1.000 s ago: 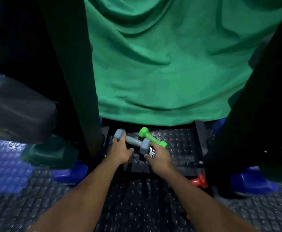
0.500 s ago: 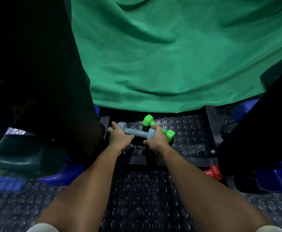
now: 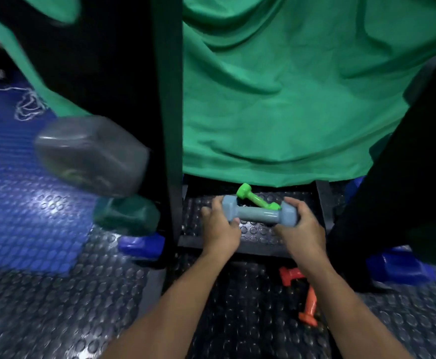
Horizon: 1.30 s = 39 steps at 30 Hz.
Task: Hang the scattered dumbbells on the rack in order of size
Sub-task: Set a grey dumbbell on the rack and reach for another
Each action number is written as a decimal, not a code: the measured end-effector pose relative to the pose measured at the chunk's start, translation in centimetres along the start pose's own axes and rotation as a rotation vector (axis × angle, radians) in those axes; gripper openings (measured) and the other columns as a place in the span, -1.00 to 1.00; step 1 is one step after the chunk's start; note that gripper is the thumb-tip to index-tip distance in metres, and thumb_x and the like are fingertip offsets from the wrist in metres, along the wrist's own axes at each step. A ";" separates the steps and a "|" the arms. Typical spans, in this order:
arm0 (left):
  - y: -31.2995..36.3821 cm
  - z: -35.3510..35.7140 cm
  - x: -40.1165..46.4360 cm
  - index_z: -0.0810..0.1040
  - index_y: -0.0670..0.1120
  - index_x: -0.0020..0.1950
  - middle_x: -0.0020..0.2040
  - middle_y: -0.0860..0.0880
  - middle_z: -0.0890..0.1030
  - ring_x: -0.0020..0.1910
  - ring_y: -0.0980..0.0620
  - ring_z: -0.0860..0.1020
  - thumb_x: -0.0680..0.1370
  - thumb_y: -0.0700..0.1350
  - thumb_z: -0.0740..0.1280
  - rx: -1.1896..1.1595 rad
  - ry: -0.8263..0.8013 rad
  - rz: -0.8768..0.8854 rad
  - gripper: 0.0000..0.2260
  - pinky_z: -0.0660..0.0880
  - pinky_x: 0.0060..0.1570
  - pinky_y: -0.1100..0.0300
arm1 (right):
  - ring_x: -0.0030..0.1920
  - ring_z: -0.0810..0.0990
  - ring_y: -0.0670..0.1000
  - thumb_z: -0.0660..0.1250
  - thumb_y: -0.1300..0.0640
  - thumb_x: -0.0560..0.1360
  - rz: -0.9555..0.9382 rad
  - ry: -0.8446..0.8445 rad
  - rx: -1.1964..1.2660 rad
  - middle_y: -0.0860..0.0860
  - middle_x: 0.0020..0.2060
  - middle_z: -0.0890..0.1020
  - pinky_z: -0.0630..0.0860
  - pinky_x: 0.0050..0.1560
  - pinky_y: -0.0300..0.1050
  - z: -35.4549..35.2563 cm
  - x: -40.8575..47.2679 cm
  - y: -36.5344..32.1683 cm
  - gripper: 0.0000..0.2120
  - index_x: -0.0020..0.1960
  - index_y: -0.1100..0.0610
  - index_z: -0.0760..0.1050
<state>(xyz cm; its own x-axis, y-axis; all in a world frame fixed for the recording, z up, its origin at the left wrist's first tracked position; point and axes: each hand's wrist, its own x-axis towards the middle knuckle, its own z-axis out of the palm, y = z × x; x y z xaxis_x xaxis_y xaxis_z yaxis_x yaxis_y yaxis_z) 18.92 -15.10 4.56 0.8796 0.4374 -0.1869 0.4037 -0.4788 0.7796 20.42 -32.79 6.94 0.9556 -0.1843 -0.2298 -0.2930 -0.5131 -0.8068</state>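
Two hands on one grey-blue dumbbell (image 3: 259,214) above the studded floor (image 3: 56,307), left hand (image 3: 220,228) and right hand (image 3: 301,229) each grasping an end, one green dumbbell (image 3: 255,199) just behind, one orange dumbbell (image 3: 302,294) on the floor near the right forearm, black rack (image 3: 170,125) upright at left.

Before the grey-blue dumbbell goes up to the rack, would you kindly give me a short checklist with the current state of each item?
1. Left hand grips one head of the grey-blue dumbbell: ok.
2. Right hand grips the other head: ok.
3. Dumbbell roughly level between the hands: ok.
4. Green dumbbell lies behind it, untouched by either hand: ok.
5. Orange dumbbell lies on the floor beside the right forearm, out of the lift path: ok.
6. Free slot on the rack for this size: cannot tell.
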 end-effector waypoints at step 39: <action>16.0 -37.4 -16.6 0.40 -0.08 0.54 0.36 -0.08 0.57 0.33 -0.12 0.53 0.68 -0.03 0.28 -0.185 0.587 0.404 -0.57 0.48 0.33 -0.14 | 0.35 0.59 0.19 0.37 0.36 0.59 -0.801 -0.514 0.509 -0.08 0.41 0.55 0.54 0.36 0.24 -13.1 -26.3 -28.4 -0.45 0.41 -0.19 0.53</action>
<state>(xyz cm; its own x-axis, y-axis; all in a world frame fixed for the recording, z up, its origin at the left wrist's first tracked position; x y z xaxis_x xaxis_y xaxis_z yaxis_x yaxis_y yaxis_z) 1.43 -1.57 42.48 0.6505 0.6142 0.4468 -0.0180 -0.5756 0.8175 3.22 -24.31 43.03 0.7971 0.4846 0.3601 0.3571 0.1026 -0.9284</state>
